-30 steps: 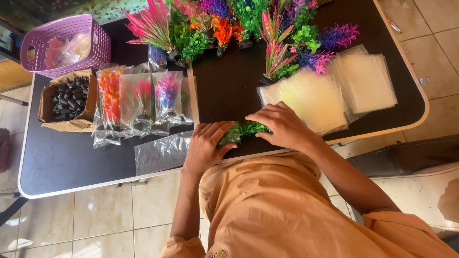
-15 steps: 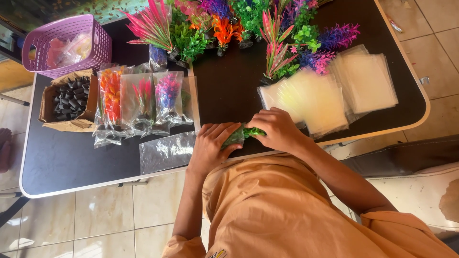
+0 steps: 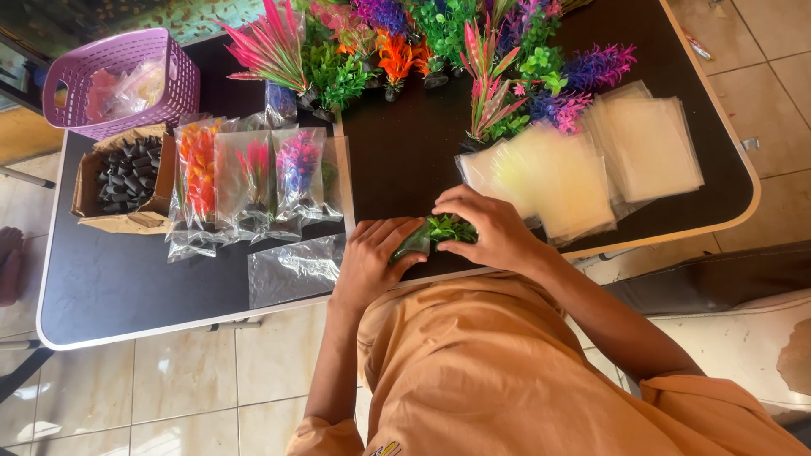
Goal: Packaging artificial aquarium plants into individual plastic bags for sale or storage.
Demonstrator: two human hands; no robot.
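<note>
Near the surface's (image 3: 127, 287) front edge, a green plant (image 3: 439, 230) lies pinched between both hands: left hand (image 3: 372, 257) fingers curl around its lower end, right hand (image 3: 490, 228) fingers press over its leaves. Clear bags (image 3: 557, 173) lie just beyond.

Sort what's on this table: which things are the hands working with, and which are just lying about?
In hand:
- green plastic plant, held between left hand and right hand
- clear bag around the plant's lower end, it seems

Lying about:
- empty clear bag
- bagged plants
- stacks of clear bags
- loose colourful plants
- box of black bases
- purple basket
</note>
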